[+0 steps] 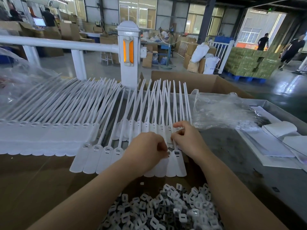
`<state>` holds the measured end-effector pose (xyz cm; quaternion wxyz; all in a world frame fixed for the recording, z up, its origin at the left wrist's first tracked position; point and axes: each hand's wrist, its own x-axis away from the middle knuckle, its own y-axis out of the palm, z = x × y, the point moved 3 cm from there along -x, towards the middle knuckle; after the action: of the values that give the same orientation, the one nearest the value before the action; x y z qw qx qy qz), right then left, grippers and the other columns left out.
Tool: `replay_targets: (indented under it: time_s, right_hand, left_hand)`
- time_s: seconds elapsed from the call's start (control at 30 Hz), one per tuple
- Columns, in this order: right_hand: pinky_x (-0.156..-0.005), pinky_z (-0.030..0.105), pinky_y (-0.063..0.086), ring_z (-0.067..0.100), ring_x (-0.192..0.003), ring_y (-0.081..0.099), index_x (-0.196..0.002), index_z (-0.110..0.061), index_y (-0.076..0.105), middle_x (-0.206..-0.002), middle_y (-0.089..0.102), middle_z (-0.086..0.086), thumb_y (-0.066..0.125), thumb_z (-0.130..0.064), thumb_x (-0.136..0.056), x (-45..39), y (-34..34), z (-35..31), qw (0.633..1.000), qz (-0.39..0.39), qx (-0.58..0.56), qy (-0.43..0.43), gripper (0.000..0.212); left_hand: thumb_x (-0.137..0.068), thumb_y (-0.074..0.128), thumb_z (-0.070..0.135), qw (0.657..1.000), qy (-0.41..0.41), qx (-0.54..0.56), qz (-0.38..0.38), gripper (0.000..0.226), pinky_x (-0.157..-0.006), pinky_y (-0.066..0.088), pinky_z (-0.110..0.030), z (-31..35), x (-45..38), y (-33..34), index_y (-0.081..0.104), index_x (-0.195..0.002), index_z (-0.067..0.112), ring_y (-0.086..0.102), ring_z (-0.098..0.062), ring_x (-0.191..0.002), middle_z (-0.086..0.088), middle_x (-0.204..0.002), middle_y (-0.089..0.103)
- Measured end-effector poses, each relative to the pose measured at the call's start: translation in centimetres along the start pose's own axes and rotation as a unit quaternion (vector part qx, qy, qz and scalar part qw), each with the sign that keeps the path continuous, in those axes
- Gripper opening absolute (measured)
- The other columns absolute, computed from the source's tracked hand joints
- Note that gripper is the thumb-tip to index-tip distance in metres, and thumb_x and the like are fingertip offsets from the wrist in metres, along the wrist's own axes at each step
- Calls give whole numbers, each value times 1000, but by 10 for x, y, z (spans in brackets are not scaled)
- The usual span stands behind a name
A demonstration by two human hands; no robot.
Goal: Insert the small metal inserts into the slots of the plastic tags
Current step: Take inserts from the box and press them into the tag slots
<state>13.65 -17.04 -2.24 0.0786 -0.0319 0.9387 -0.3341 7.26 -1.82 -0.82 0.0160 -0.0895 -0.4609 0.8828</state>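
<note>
Head view is showing both hands at the frame's centre: the left hand [146, 149] is probably pinching an insert over a tag [178, 161], the right hand [187, 138] is gripping its strap. Loose inserts [166, 208] are lying at the bottom; pressing squarely into the slot is best.

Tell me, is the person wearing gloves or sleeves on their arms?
No. The left hand and the right hand are bare, with no gloves, rings or watch showing. Both forearms are bare too, with no sleeves in view.
</note>
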Motion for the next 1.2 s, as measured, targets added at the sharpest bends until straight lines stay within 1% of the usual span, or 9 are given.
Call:
replay_targets:
  time_s: [0.1, 0.2, 0.3, 0.47, 0.63, 0.73, 0.93, 1.0, 1.2]
  right_hand:
    - [-59, 26, 55, 19, -72, 68, -124, -31, 54, -86, 65, -5, 60, -20, -96, 0, 0, 1, 1000, 0, -5, 0, 30]
    - [-60, 25, 53, 13, -69, 66, -124, -30, 54, -90, 65, -6, 59, -22, -96, 0, 0, 1, 1000, 0, -4, -1, 30]
    - [-63, 25, 53, 12, -72, 65, -125, -28, 54, -91, 63, -8, 58, -23, -97, 1, 0, -1, 1000, -2, 5, -8, 29]
    - [-67, 27, 55, 11, -75, 65, -128, -25, 54, -90, 61, -9, 58, -21, -97, 2, -1, -3, 1000, 0, 17, -17, 31]
    - [-63, 23, 54, 11, -73, 65, -128, -26, 54, -88, 61, -9, 57, -22, -98, 1, -1, -2, 1000, -1, 15, -16, 31]
    - [-66, 28, 57, 12, -73, 66, -127, -27, 54, -88, 61, -9, 58, -21, -98, 1, 0, -2, 1000, 0, 19, -14, 30]
    - [-67, 33, 60, 14, -70, 66, -125, -26, 54, -88, 61, -8, 57, -19, -97, 0, -1, -2, 1000, -4, 18, -16, 29]
    - [-67, 33, 60, 15, -71, 66, -125, -26, 54, -89, 61, -8, 57, -19, -97, 0, -2, -3, 1000, -5, 21, -18, 29]
    - [-72, 40, 60, 20, -73, 67, -126, -23, 53, -88, 63, -4, 56, -19, -97, 1, -2, -5, 999, -6, 28, -26, 29]
  left_hand:
    - [-88, 72, 31, 999, -4, 38, -12, 10, -62, 41, -5, 0, -2, 1, 67, -83, 38, 59, 7, -75, 20, -81, 64]
    - [-90, 69, 22, 991, -13, 132, 2, 19, -60, 46, -4, -4, -4, -2, 70, -82, 39, 63, 8, -74, 19, -80, 69]
    - [-92, 67, 21, 983, -31, 182, 6, 21, -57, 45, -4, -7, -6, -2, 71, -82, 38, 62, 9, -72, 16, -78, 70]
    - [-90, 69, 26, 986, -37, 160, -25, 22, -58, 47, -4, -5, -9, 2, 70, -77, 43, 63, 9, -73, 22, -73, 70]
    - [-90, 69, 25, 986, -48, 141, -71, 12, -70, 54, -18, -3, -13, -1, 77, -86, 33, 66, -6, -79, 12, -81, 73]
    - [-90, 70, 26, 986, -48, 130, -87, 9, -68, 52, -17, -1, -13, -2, 77, -88, 32, 66, -6, -79, 11, -83, 73]
    - [-89, 71, 29, 991, -48, 103, -75, 6, -61, 47, -14, 2, -13, 0, 76, -88, 33, 63, -2, -74, 13, -81, 72]
    - [-89, 71, 29, 991, -44, 102, -73, 6, -67, 50, -15, 3, -13, 1, 75, -88, 33, 63, -1, -77, 13, -84, 72]
    - [-89, 70, 31, 992, -61, 91, -57, 14, -62, 45, -16, 4, -13, 4, 63, -79, 38, 61, -2, -77, 14, -83, 67]
